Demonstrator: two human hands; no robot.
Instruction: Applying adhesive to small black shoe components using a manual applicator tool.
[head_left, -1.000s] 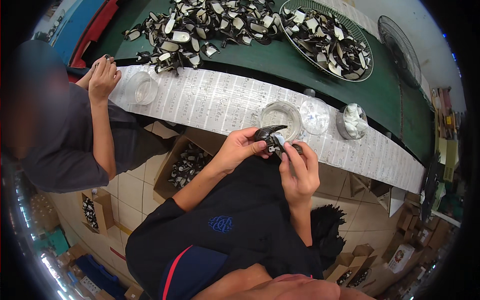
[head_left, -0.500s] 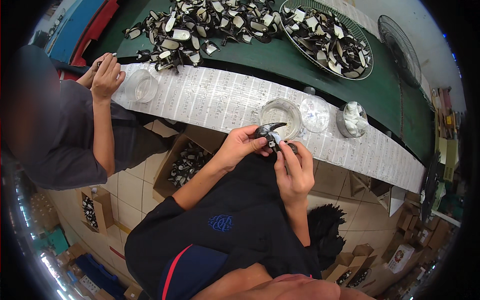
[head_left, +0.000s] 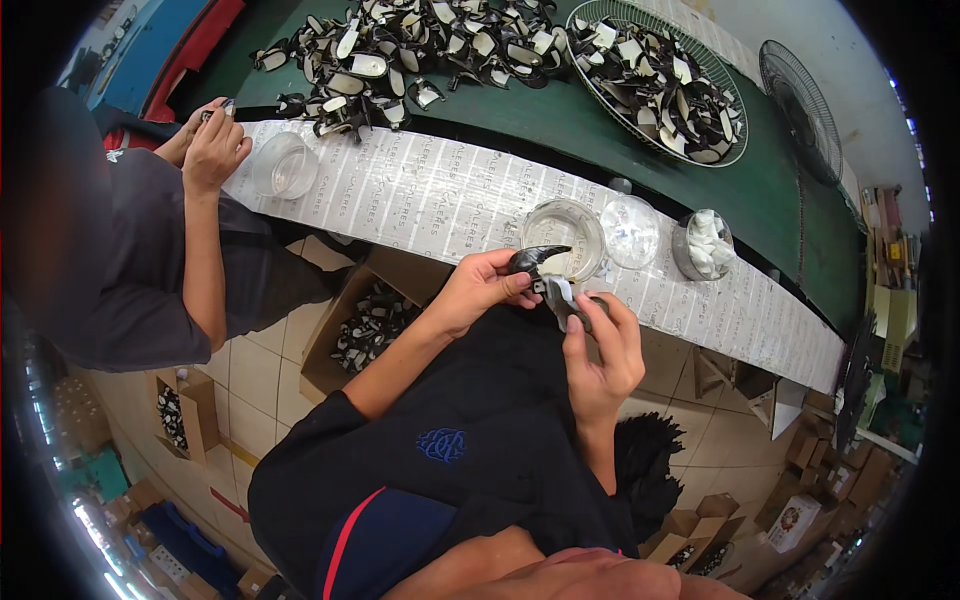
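My left hand (head_left: 475, 292) pinches a glossy black shoe heel (head_left: 532, 259), its curved pointed end toward the right. My right hand (head_left: 608, 355) is closed around a flat grey blade-like tool (head_left: 560, 303) with a dark end in the fingers. The tool's tip is right beside the heel's pale face; whether they touch, I cannot tell. Just beyond my hands, a round clear tub (head_left: 567, 222) sits on the paper-covered table edge (head_left: 430, 190). A clear lid-like disc (head_left: 630, 231) and a container of crumpled white wipes (head_left: 706, 245) stand to its right.
A heap of black-and-white heels (head_left: 400, 55) covers the far green table. A wire basket (head_left: 735, 135) holds more, beside a fan (head_left: 800, 110). At left, a co-worker's hands (head_left: 212, 150) hold a small piece near a clear tub (head_left: 285, 168). Below stands a cardboard box (head_left: 325, 345) of heels.
My right hand has moved slightly right and down, away from the heel, and more of the grey tool shows. My left hand holds the heel nearly still. The co-worker's hands have shifted slightly.
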